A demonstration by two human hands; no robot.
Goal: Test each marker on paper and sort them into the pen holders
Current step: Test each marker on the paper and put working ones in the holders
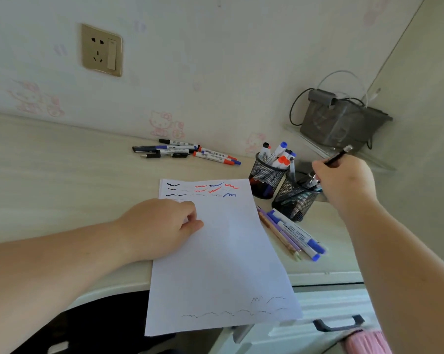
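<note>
Leftmost, left hand (pixel 162 226) resting on the left edge of the paper (pixel 223 256), fingers curled, holding nothing. Far of it, a loose heap of markers (pixel 187 152) near the wall. Across the paper's far end, rows of black, red and blue test scribbles (pixel 203 189); along its near end, faint pencil squiggles. Right of the paper, 2 mesh pen holders (pixel 266 178), touching, the far one full of capped markers, the near one (pixel 296 200) holding a few pens. Beside them, blue markers and pencils (pixel 292 233) lying flat. Rightmost, right hand (pixel 343 180) pinching a dark pen (pixel 339 155) over the near holder.
</note>
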